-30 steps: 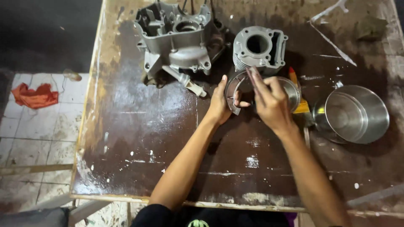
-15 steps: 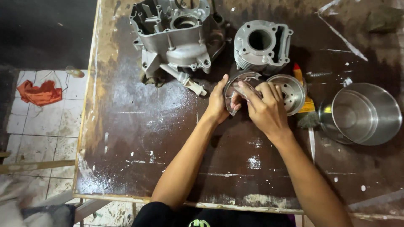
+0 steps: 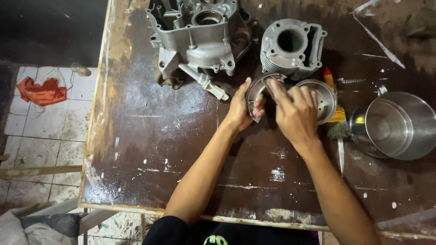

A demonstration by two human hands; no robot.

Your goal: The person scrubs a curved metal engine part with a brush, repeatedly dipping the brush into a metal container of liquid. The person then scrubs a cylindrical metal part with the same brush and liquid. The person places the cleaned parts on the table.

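Note:
My left hand (image 3: 239, 110) grips a curved grey metal part (image 3: 257, 89), held upright on the dark brown table (image 3: 172, 136). My right hand (image 3: 295, 113) presses a small strip against the inner face of that curved part, fingers closed on it. Just behind stands a finned grey engine cylinder (image 3: 293, 45). A round metal drum (image 3: 326, 99) lies to the right, partly hidden by my right hand.
A grey engine crankcase (image 3: 200, 34) sits at the back left of the table. A steel pot (image 3: 399, 124) lies at the right, with a yellow-handled brush (image 3: 336, 120) beside it. A red rag (image 3: 41, 90) lies on the tiled floor at left.
My right hand has slid back and forth along the curved part's inner face. The view has shifted slightly; the left hand keeps its grip.

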